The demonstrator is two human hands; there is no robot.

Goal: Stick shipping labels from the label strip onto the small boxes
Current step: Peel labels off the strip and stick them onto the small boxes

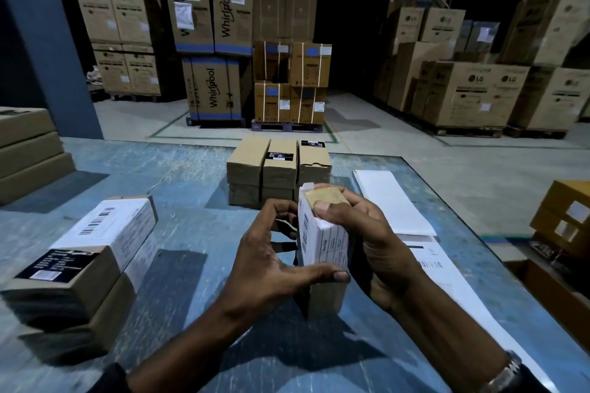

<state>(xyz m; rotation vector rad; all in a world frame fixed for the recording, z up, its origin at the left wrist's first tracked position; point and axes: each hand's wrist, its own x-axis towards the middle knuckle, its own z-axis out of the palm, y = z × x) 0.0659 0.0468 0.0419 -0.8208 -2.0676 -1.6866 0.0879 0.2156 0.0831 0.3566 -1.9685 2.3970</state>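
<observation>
Head view: a person stands at a worn blue-painted bench (pixel 191 169) in a dim warehouse stacked with large cartons.
Box in hand: a small brown cardboard box (pixel 325 265) stands upright just above the bench near its middle, with a white printed shipping label (pixel 322 239) wrapped over its upper faces.
Right hand: the right hand (pixel 373 233) grips the box from the right, thumb pressed on the top edge of the label.
Left hand: the left hand (pixel 271 262) cups the box's left side, thumb laid across the front face below the label; fingers curl around the far side.
Label strip: the long white label strip (pixel 447 281) lies along the right edge of the bench, one printed label showing beside the right wrist.
Done: two stacked brown boxes with white labels (pixel 105 242) sit near the left edge.
Left to do: a two-tier block of brown boxes carrying only small black stickers (pixel 277 169) waits at the far edge.
Progress: judged early; the present label appears to be in its smoothing stage.
</observation>
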